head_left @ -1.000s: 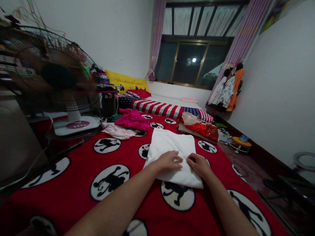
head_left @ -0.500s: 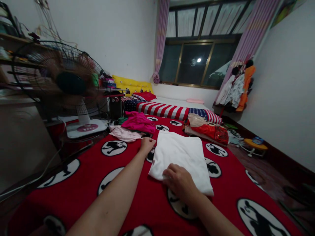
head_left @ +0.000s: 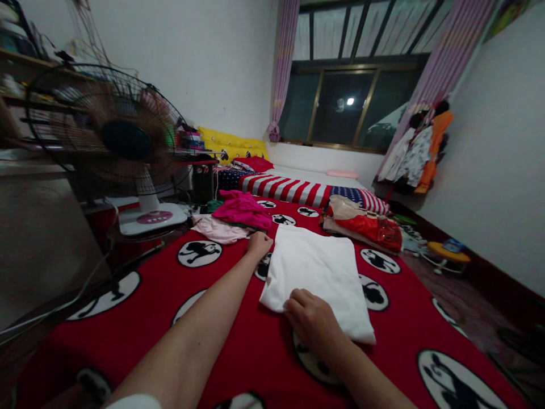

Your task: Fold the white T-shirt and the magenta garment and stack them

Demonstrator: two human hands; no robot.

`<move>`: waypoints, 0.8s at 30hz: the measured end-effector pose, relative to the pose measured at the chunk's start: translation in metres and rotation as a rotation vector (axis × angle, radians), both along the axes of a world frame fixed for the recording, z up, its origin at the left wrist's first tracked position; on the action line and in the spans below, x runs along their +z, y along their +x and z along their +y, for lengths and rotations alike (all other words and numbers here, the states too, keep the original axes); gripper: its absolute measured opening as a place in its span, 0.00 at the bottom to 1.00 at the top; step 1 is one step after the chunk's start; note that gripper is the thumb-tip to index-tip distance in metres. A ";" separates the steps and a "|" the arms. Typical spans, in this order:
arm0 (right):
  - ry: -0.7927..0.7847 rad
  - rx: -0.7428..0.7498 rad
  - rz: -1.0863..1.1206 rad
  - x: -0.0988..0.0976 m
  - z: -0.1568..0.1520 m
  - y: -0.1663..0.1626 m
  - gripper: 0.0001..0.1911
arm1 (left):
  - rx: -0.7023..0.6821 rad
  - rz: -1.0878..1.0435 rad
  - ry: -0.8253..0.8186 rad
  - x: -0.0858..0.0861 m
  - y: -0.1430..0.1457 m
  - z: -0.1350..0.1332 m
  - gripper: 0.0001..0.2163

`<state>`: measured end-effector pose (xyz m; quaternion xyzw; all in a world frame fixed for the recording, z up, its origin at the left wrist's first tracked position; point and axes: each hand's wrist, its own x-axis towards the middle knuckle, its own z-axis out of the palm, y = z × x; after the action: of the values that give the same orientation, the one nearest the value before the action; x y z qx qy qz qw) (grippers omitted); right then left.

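A folded white garment [head_left: 317,272] lies flat on a red blanket [head_left: 145,295] printed with black-and-white monkey circles. My left hand [head_left: 259,244] reaches far forward and grips the garment's far left corner. My right hand [head_left: 313,321] rests on the near edge of the garment, its fingers curled over the cloth. Both forearms stretch across the blanket toward it.
A pile of pink and magenta clothes [head_left: 234,216] lies just beyond my left hand. A red and cream bundle [head_left: 366,227] sits at the far right. A standing fan [head_left: 123,147] spins at the left. A striped flag blanket [head_left: 293,190] covers the bed behind.
One second ago both hands lay side by side on the garment's near part. My left hand has since reached out to the far left corner, and my right hand has slid to the near edge.
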<state>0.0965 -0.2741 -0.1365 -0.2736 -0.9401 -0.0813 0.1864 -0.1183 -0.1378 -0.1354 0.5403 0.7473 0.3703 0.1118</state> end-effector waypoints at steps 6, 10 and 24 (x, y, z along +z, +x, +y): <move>-0.017 -0.006 -0.009 0.001 -0.001 -0.001 0.06 | -0.011 -0.037 0.049 -0.005 0.005 0.001 0.07; -0.055 -0.006 -0.020 0.003 -0.002 -0.001 0.08 | 0.009 -0.130 0.153 -0.010 -0.001 0.005 0.09; 0.038 -0.100 -0.077 -0.013 0.007 0.031 0.23 | -0.081 -0.593 0.275 -0.016 -0.005 -0.003 0.08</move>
<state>0.1271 -0.2670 -0.1491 -0.3133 -0.9300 -0.1186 0.1511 -0.1232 -0.1406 -0.1510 0.4482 0.6033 0.6041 0.2651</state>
